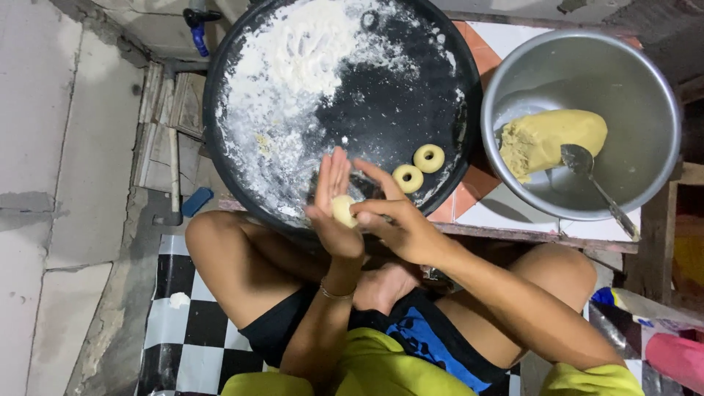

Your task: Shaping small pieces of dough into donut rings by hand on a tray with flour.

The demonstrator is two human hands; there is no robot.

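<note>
Fingers (334, 172) of the left hand (334, 213) are standing straight and together, the open palm cradling a small ball of dough (342, 209). Fingers (378, 213) of the right hand (400, 224) are curling over that ball, pinching it against the left palm. Both hands are hovering over the near rim of a round black tray (396, 110) dusted with flour (293, 51). Two dough rings (418, 167) are lying on the tray just beyond the hands. Off to the right, a metal bowl (638, 81) is holding a lump of dough (550, 136) and a spoon (587, 172), both sitting on a tiled surface (506, 213).
</note>
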